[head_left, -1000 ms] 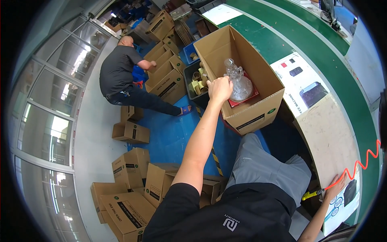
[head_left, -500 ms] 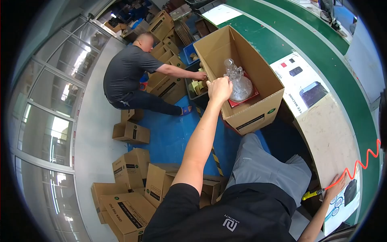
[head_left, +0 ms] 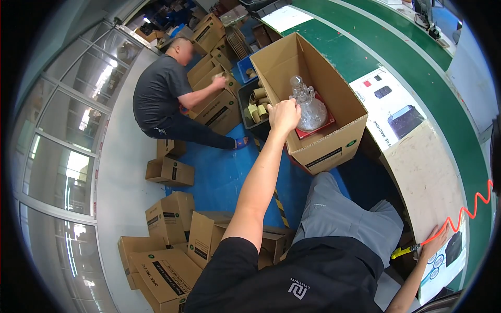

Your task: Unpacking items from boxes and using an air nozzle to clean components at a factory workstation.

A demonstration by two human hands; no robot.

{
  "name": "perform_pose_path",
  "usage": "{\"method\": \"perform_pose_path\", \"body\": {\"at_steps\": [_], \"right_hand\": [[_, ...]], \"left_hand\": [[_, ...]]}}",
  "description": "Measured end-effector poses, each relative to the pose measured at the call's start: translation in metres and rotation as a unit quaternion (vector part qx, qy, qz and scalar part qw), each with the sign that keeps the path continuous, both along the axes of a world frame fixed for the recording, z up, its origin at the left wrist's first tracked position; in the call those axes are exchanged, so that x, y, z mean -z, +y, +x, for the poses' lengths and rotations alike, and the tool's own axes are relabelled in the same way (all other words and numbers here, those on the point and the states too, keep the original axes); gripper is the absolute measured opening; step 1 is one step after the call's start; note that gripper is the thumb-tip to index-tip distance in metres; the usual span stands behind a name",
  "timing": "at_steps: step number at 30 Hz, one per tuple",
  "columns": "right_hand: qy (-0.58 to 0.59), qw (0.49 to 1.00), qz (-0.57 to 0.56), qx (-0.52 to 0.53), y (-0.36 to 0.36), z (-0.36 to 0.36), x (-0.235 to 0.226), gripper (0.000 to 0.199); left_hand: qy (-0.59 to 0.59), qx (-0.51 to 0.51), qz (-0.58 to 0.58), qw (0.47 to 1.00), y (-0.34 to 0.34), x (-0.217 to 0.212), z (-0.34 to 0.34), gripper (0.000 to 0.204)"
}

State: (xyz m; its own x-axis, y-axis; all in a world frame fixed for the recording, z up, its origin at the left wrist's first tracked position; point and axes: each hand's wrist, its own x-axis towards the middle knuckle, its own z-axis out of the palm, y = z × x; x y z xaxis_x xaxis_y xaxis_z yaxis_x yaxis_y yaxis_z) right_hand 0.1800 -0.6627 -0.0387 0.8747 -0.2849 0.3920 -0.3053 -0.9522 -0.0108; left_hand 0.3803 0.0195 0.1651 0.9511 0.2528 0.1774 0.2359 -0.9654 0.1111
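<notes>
gripping a carton (head_left: 334, 146): left hand (head_left: 284, 116) (glass vessel (head_left: 313, 116) inside).

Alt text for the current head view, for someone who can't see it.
Seen from above, a person's left hand is at the rim of an open cardboard carton with a clear glass vessel inside. The right hand is at the workbench beside a red coiled hose; at left, a co-worker bends near more boxes.

The left hand (head_left: 285, 115) grips the left rim of the box (head_left: 339, 143); inside the box, a glass (head_left: 313, 116) stands on a red base (head_left: 302, 134); left of the box, a bin (head_left: 255, 127) and a co-worker (head_left: 162, 94); right of it, the tabletop (head_left: 424, 161), touched by the right hand (head_left: 434, 242).
</notes>
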Motion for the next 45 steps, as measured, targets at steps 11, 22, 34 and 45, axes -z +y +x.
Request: {"method": "perform_pose_path", "body": {"at_steps": [11,22,34,45], "right_hand": [[0.004,1.000,0.001,0.005,0.0001,0.0006,0.0008,0.048],[0.001,1.000,0.000,0.000,-0.0015,0.0003,0.0021,0.048],[0.015,1.000,-0.002,0.024,-0.0001,0.0006,0.0018,0.049],[0.012,1.000,0.011,0.016,0.0014,0.0001,-0.0015,0.048]], "left_hand": [[0.009,-0.004,-0.002,1.000,-0.0007,-0.0021,-0.0004,0.024],[0.006,-0.004,-0.001,1.000,-0.0013,-0.0025,-0.0007,0.024],[-0.005,0.003,-0.005,1.000,0.0012,0.0004,0.0002,0.024],[0.006,0.000,-0.005,1.000,0.0007,-0.0006,0.0011,0.024]]}}
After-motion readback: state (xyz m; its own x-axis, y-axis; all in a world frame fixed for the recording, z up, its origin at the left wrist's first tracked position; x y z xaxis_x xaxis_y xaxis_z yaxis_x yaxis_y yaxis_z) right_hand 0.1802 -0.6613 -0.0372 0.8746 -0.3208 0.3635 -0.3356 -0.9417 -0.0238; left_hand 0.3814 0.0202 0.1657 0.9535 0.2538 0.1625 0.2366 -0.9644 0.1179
